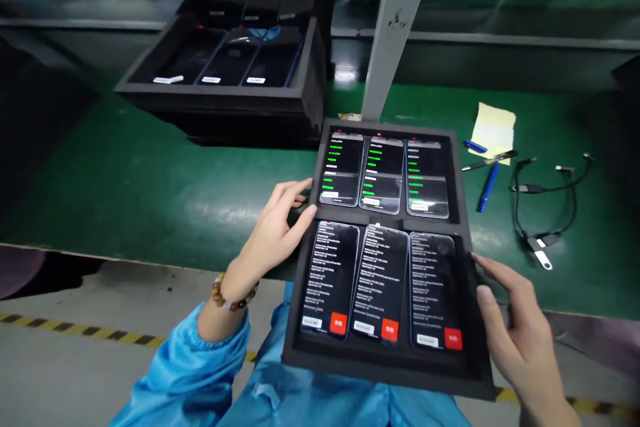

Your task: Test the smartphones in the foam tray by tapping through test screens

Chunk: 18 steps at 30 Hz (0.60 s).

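A black foam tray [385, 383] overhangs the front edge of the bench toward my lap. Two rows of three phones lie in it, screens lit. Green and white text fills the screens of the far row, such as the middle phone [383, 173]. White text and a red square show on each near-row phone, such as the middle one [379, 280]. My left hand [275, 230] grips the tray's left side, thumb on the rim and fingers partly hidden. On the right side, my right hand [520, 327] is closed against the edge, thumb and fingers pressing it.
A stack of black foam trays [250, 107] holding dark-screened phones stands at the back left of the green bench [225, 187]. Behind my tray rises a grey post [395, 27]. At right lie sticky notes [495, 127], pens [487, 188] and black cables [575, 203].
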{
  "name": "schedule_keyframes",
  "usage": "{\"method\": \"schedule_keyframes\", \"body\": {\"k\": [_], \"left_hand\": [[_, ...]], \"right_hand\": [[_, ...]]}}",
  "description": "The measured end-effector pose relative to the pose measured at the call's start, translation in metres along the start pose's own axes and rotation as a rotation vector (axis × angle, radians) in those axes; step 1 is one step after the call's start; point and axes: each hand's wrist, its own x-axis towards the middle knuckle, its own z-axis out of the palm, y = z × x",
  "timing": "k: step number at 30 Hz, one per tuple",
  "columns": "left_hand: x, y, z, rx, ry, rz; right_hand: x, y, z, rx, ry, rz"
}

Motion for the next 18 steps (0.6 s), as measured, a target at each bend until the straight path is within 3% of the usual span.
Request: {"method": "schedule_keyframes", "body": {"k": [2,4,8,13,16,18], "left_hand": [[-0.027,0.001,0.003,0.010,0.003,-0.023],[-0.049,0.003,0.007,0.053,-0.024,-0.074],[-0.075,0.012,0.023,0.186,0.005,-0.096],[-0.087,0.026,0.045,-0.093,0.083,-0.155],[-0.094,0.034,0.048,-0.282,0.091,-0.258],[-0.098,0.038,0.045,-0.288,0.120,-0.360]], "right_hand": [[-0.010,-0.003,0.004,0.043,-0.031,0.004],[-0.016,-0.004,0.009,0.050,-0.009,0.102],[-0.013,-0.002,0.019,0.072,0.011,0.141],[-0.008,-0.011,0.016,0.489,-0.064,0.162],[-0.011,-0.019,0.007,0.672,-0.090,0.231],[-0.013,-0.022,-0.003,0.764,-0.088,0.239]]}}
